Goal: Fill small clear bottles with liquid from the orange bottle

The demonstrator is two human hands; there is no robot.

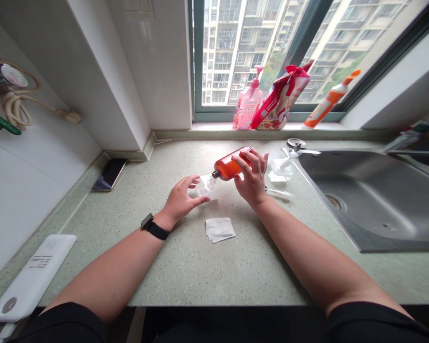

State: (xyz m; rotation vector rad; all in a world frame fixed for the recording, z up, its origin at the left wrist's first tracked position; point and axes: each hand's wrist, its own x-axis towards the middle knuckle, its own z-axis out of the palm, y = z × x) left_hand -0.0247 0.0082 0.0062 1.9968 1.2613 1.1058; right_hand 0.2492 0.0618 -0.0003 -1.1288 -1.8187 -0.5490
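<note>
My right hand [252,178] is wrapped round an orange-red bottle [227,167], tilted with its black neck pointing down to the left. Under that neck is a small clear container [208,189] on the counter. My left hand [182,196] curves beside the container's left side, fingers and thumb apart; whether they touch it I cannot tell. Nearer the front lies a folded white tissue [220,229]. A clear, slender item [280,193] rests just right of my right hand, and behind it sits a clear pump head [284,164] on white tissue.
A steel sink [379,205] with a tap [300,151] is at the right. A phone [109,175] and a white power bank [34,276] lie left. On the windowsill stand a pink pump bottle [248,107], a red bag [280,102] and an orange-white tube [324,107].
</note>
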